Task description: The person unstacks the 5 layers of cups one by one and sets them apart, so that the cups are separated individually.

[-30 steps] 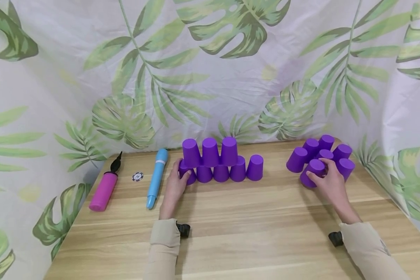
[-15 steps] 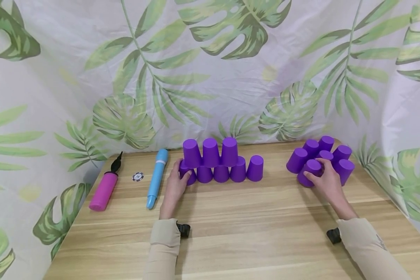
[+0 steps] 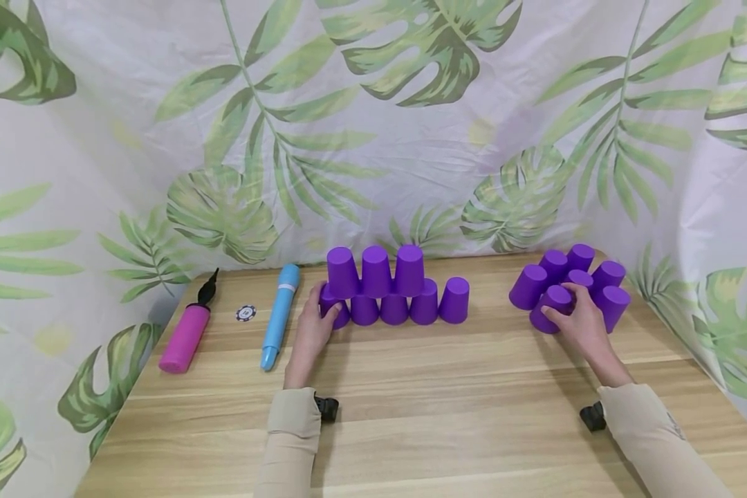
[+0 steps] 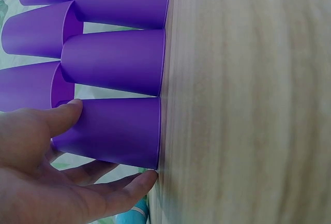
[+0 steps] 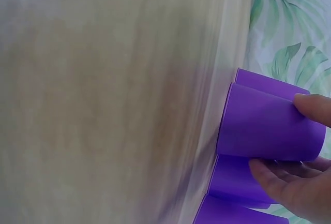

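Upside-down purple cups stand in a row on the table, with three more cups (image 3: pixel 376 272) in a second tier on top. My left hand (image 3: pixel 313 328) holds the leftmost bottom cup (image 4: pixel 111 131), thumb on one side and fingers on the other. The rightmost bottom cup (image 3: pixel 454 301) carries nothing. Over at the right, my right hand (image 3: pixel 582 325) grips the front cup (image 5: pixel 271 123) of a cluster between thumb and fingers. That cup is upside down, with its rim at or close to the tabletop. Several other cups (image 3: pixel 528 287) stand close behind and beside it.
On the left of the wooden table (image 3: pixel 404 415) lie a pink hand pump (image 3: pixel 187 339) with a black nozzle, a poker chip (image 3: pixel 245 313) and a blue marker-shaped tube (image 3: pixel 280 318). A leaf-print cloth (image 3: pixel 423 159) hangs behind the table.
The right hand has shifted slightly left with its cup, mostly in the first half second. The left hand and the two-tier stack have kept their places.
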Tool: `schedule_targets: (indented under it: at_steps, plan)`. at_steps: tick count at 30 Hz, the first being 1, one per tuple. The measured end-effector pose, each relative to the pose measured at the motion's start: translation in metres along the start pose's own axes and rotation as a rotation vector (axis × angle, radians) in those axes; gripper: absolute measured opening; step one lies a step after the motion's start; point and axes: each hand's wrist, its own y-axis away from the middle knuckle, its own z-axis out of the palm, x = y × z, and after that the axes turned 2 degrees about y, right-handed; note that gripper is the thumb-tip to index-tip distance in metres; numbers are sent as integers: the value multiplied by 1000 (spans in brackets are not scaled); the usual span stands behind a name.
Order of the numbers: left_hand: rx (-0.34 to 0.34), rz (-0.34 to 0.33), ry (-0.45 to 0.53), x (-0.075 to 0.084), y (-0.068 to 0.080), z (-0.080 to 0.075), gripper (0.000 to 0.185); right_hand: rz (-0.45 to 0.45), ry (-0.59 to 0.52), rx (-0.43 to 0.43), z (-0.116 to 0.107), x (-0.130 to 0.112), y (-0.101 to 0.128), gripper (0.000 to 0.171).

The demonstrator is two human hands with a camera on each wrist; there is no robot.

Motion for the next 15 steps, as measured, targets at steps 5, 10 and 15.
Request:
schedule_targets:
  at_steps: [5, 10, 15]
  plan:
    - [-4, 2, 0, 2, 1, 2, 59, -24, -5, 19, 0, 1, -1, 66]
    - [-10, 4, 4, 2, 3, 3, 59, -109, -33, 129, -1, -8, 1, 62]
    - [7, 10, 7, 2, 2, 1, 59, -257, -99, 252, 0, -41, 0, 53]
